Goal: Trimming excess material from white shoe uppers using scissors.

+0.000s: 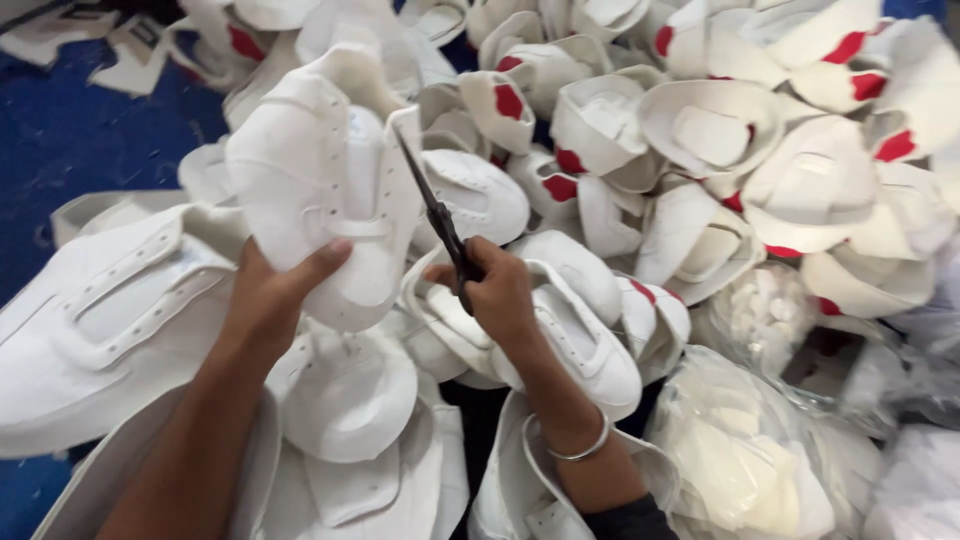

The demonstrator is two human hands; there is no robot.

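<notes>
The left hand grips a white stitched synthetic-leather shoe upper from below, thumb pressed across its lower front, holding it raised over a heap of similar white shoe uppers with red heel patches. The right hand, a thin silver bangle on its wrist, is closed around the handles of slim dark metal scissors, whose blades point up and left with the tip touching the held upper's right edge. Clear plastic bags of white pieces lie at lower right, and blue floor shows at left.
</notes>
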